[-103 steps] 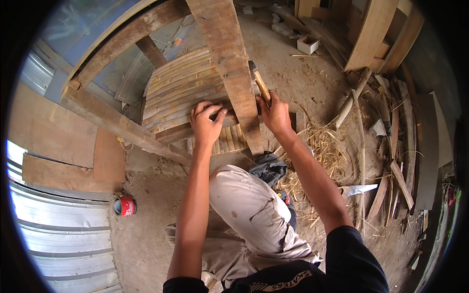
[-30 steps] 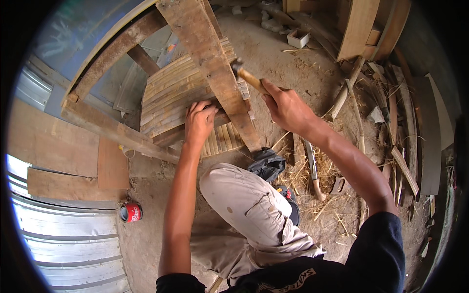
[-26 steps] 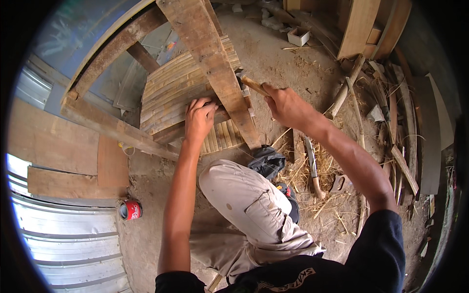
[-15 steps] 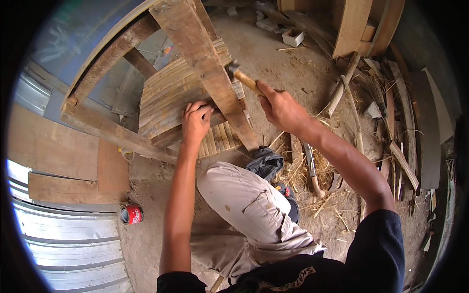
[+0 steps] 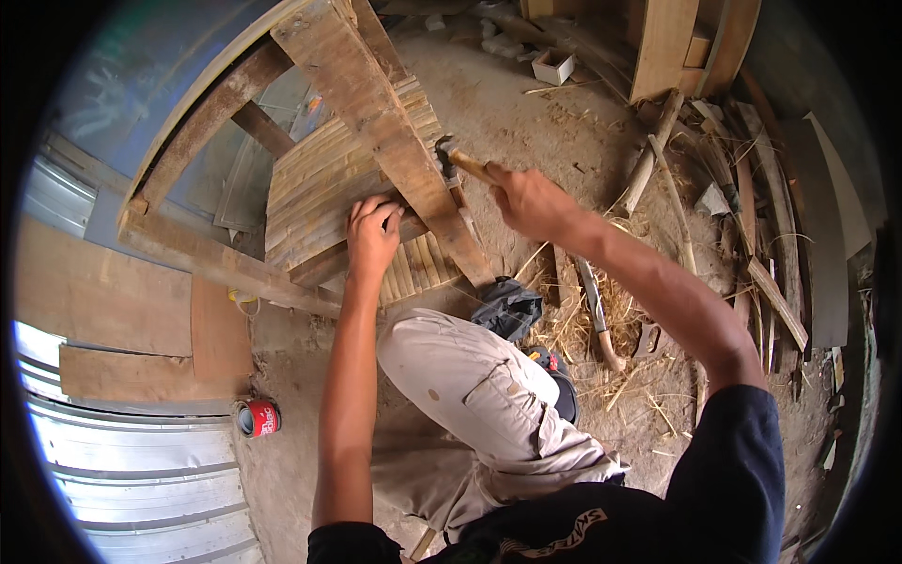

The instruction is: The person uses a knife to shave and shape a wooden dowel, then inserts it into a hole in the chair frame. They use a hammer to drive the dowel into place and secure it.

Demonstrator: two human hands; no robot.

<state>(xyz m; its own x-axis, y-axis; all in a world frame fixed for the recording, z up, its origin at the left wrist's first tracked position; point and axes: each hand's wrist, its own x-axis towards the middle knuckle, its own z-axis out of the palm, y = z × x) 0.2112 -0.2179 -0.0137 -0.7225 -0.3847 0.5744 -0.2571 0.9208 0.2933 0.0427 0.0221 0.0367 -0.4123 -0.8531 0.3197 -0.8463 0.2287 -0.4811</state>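
My right hand is closed round the wooden handle of a hammer. The hammer's dark head is beside the right edge of a broad wooden plank, part of a large wooden frame; whether they touch I cannot tell. My left hand curls its fingers over a wooden crossbar beneath that plank, with the fingertips partly hidden. Behind the crossbar lies a panel of narrow slats, fixed within the frame.
Right of my bent knee, a blade with a wooden handle lies among straw. A black bag is near the frame's foot. Scrap wood fills the right side. A red can stands left, by corrugated metal sheeting.
The hammer has shifted slightly nearer to me along the plank's right edge. My left hand keeps its place on the crossbar. The whole view has moved a little.
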